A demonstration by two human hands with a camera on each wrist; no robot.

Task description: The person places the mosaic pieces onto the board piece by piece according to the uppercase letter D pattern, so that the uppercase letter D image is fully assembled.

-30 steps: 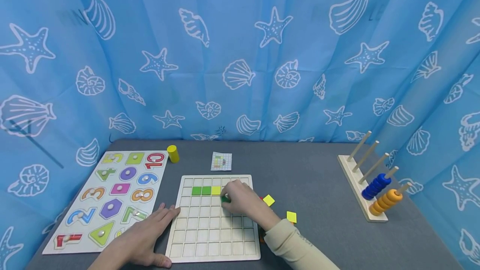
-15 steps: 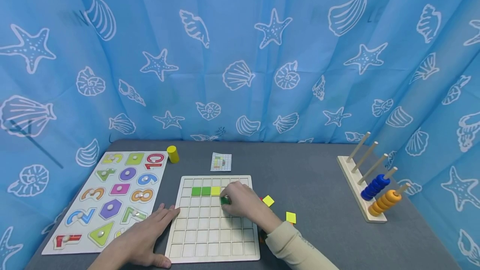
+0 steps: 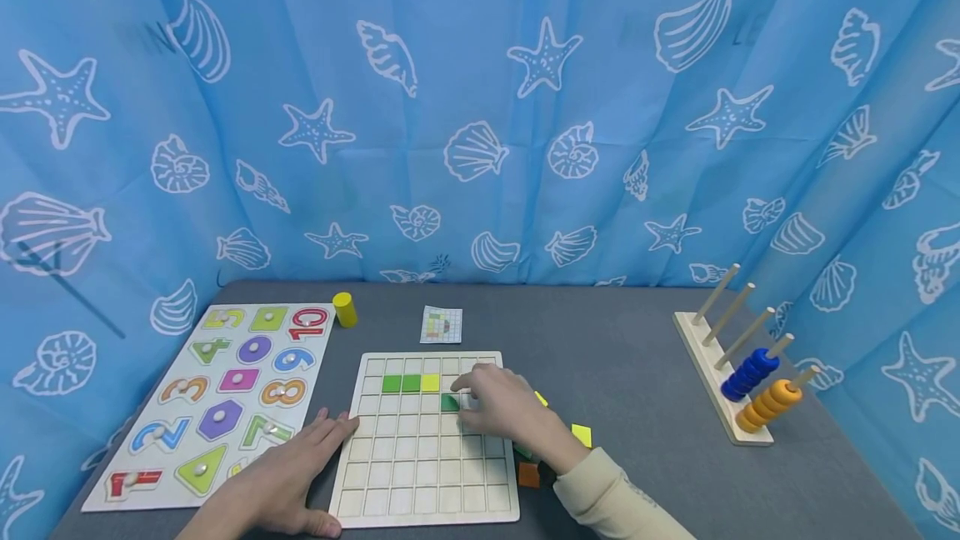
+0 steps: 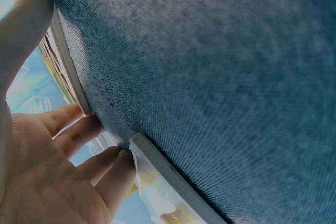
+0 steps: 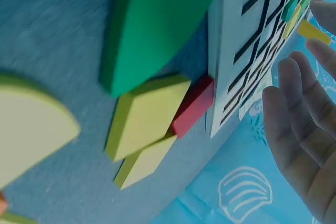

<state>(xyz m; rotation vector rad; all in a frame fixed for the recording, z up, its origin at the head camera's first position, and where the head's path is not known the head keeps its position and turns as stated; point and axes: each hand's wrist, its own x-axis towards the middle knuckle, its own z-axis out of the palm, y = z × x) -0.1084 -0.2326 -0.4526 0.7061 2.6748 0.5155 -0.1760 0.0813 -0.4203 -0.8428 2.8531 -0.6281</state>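
Bracing the gridded wooden board [image 3: 416, 474] with the outstretched left hand [image 3: 303, 467], I'm hovering the relaxed, empty right hand [image 3: 504, 405] beside the green curved tile [image 3: 449, 402] on the board's far half. I'm judging gentle squaring nudges best.

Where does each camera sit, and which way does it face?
Head: on the head, looking forward and down at the grid board; left hand, right hand and sleeve show.
Left wrist: on that wrist, facing the tabletop; left hand shows.
Right wrist: on that wrist, facing loose pieces; right hand partly shows.
Head and right wrist share the grid board and curtain.
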